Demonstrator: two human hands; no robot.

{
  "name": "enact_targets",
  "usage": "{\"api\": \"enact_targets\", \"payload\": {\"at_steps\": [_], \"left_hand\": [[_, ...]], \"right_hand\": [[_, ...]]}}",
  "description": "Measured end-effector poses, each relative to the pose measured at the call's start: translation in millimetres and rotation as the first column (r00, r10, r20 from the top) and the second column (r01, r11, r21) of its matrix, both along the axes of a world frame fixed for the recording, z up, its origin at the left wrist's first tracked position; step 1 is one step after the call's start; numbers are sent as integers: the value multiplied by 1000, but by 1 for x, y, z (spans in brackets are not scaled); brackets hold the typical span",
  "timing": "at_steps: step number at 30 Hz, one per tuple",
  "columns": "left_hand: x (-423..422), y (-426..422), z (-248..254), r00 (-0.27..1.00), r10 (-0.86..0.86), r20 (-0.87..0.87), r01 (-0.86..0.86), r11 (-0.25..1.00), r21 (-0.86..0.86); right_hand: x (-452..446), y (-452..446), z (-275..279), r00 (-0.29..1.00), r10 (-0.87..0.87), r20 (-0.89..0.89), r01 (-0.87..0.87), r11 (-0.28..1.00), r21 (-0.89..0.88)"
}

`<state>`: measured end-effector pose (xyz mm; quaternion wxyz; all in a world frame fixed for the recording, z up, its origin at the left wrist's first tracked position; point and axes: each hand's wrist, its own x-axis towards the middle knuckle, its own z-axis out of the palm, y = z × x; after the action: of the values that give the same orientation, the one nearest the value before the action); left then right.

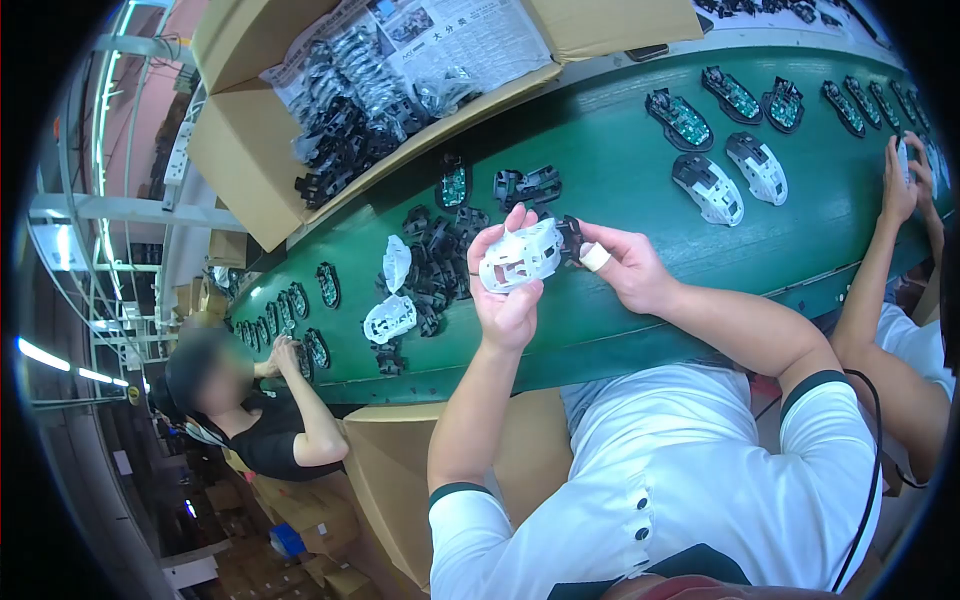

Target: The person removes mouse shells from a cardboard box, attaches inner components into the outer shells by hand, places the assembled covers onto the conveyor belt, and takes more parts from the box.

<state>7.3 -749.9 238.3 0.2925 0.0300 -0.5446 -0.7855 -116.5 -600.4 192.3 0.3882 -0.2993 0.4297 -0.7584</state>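
My left hand (507,310) holds a white mouse shell (522,257) between thumb and fingers above the green work surface. My right hand (632,268), with a pale wrap on one finger, grips a small black part (571,240) against the shell's right end. Left of my hands lies a pile of black plastic parts (440,250), with two white shells (390,318) at its edge. Just above the pile is a mouse base with a green circuit board (453,185). A few black parts (527,185) lie behind my left hand.
An open cardboard box (250,150) at the back left holds bagged and black parts. Mouse bases (682,120) and two white-and-black shells (708,188) lie on the right. Co-workers (290,430) sit at both sides. Another box (390,480) stands below the surface's front edge.
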Motion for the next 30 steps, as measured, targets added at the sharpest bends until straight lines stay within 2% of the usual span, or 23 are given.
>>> {"api": "enact_targets", "payload": {"at_steps": [2, 5, 8, 11, 14, 15, 16, 18, 19, 20, 21, 23, 25, 27, 30], "left_hand": [[-1, -1, -2, 1000, -24, -19, 25, 999, 23], [0, 1, 0, 999, -38, -18, 39, 998, 56], [-3, -1, 1, 996, -74, -44, 77, 996, 54], [2, 1, -7, 995, -102, -19, 102, 995, 18], [3, 5, -7, 993, -114, 32, 112, 992, 62], [3, 6, -7, 992, -118, 48, 114, 989, 91], [1, 5, -8, 991, -132, -9, 132, 989, 62], [5, 8, -8, 988, -155, 21, 151, 980, 130], [6, 10, -6, 986, -166, 33, 158, 974, 162], [8, 16, -4, 994, -46, 104, 46, 999, -1], [9, 17, -1, 995, 50, 88, -33, 982, -185], [10, 18, 1, 974, 227, 13, -187, 832, -522], [11, 25, -4, 984, 173, -50, -178, 889, -421], [12, 33, -8, 985, 124, -120, -157, 934, -321], [14, 31, -9, 983, 136, -122, -170, 926, -338]], "right_hand": [[7, 0, 3, 999, -28, 34, 29, 999, -23], [2, 2, 4, 998, -22, 55, 19, 999, 48], [-8, 5, 16, 996, 30, 84, -35, 998, 61], [-10, 8, 33, 996, 50, -75, -25, 954, 297], [-8, 6, 27, 998, 51, 32, -59, 940, 336], [-7, 5, 24, 994, 75, 75, -92, 963, 255], [-7, 3, 21, 988, 101, 114, -120, 978, 170], [-4, -2, 18, 961, 204, 186, -203, 979, -27], [-6, -2, 18, 942, 250, 224, -253, 967, -14], [-7, -3, 16, 919, 295, 263, -305, 952, -4], [-9, -3, 15, 891, 339, 303, -356, 934, 4], [-17, -2, 17, 813, 438, 384, -483, 875, 25], [-17, -1, 17, 767, 497, 406, -568, 820, 70], [-9, 0, 16, 784, 460, 416, -517, 855, 29], [-6, 0, 18, 764, 449, 462, -507, 862, 0]]}}
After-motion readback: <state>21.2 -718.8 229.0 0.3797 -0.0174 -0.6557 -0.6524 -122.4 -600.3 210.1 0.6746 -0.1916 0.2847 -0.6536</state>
